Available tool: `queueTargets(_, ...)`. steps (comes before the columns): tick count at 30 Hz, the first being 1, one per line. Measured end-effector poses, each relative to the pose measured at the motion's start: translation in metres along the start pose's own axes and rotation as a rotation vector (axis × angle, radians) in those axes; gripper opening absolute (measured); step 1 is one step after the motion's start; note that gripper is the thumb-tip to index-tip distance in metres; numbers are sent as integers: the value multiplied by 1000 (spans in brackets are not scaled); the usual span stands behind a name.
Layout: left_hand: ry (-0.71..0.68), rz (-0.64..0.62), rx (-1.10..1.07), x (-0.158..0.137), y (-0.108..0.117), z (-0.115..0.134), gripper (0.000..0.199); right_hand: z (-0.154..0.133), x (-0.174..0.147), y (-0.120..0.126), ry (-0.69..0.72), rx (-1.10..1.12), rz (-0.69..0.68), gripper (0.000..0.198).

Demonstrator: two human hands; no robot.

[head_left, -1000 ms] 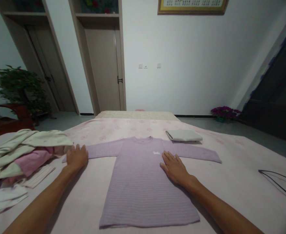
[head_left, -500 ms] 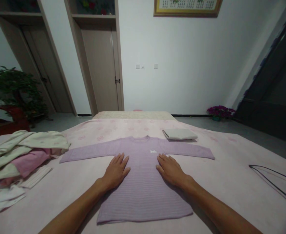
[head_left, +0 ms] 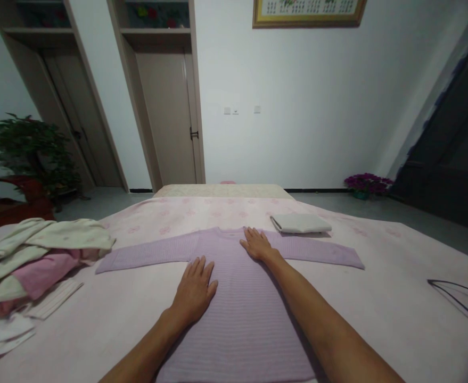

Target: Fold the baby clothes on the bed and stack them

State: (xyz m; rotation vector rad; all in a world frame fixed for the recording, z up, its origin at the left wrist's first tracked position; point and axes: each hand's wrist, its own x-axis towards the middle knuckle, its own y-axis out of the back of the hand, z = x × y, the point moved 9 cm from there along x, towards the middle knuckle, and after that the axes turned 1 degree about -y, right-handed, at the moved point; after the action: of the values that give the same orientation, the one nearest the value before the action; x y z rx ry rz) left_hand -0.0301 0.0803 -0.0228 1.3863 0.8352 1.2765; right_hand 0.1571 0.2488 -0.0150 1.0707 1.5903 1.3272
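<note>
A lilac, finely striped long-sleeved top [head_left: 237, 298] lies spread on the pink patterned bed cover [head_left: 377, 303], sleeves out to both sides and neckline away from me. My left hand [head_left: 196, 290] rests flat on its left side, just below the armpit, fingers extended. Up by the right shoulder and neckline, my right hand [head_left: 256, 243] lies flat on the fabric with fingers stretched out. It covers the small white mark on the chest. Neither hand grips anything.
A heap of clothes [head_left: 46, 260] lies on the bed at the left. Behind the right sleeve sits a folded pale cloth [head_left: 301, 223]. A black wire hanger [head_left: 457, 303] is at the right edge. Beyond the bed stand a door [head_left: 167, 117] and purple flowers [head_left: 367, 183].
My right hand has slid up the top from the chest to the shoulder near the neckline. My left hand stays on the left side. The view has shifted slightly.
</note>
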Motion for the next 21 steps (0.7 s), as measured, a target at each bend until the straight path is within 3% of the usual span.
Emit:
queueTargets(4, -8, -6, -12, 1, 0, 0, 58, 11, 3, 1, -20, -5, -6, 68)
queueTargets(7, -10, -3, -52, 1, 5, 0, 56, 14, -15, 10, -21, -7, 24, 66)
queueTargets(9, -59, 27, -133, -3, 16, 4, 50, 12, -38, 17, 4, -5, 61, 63)
queueTargets(12, -240, 54, -372, -18, 41, 26, 32, 1, -86, 25, 95, 29, 100, 54)
queueTargets(15, -377, -88, -594, -42, 57, 56, 15, -13, -141, 30, 234, 231, 120, 32)
queueTargets(18, -492, -275, -633, -72, 61, 89, 17, -27, -189, 17, 351, 541, -97, 17)
queueTargets(21, -580, -327, -517, -93, 61, 111, 24, -34, -223, 1, 387, 638, -349, 20)
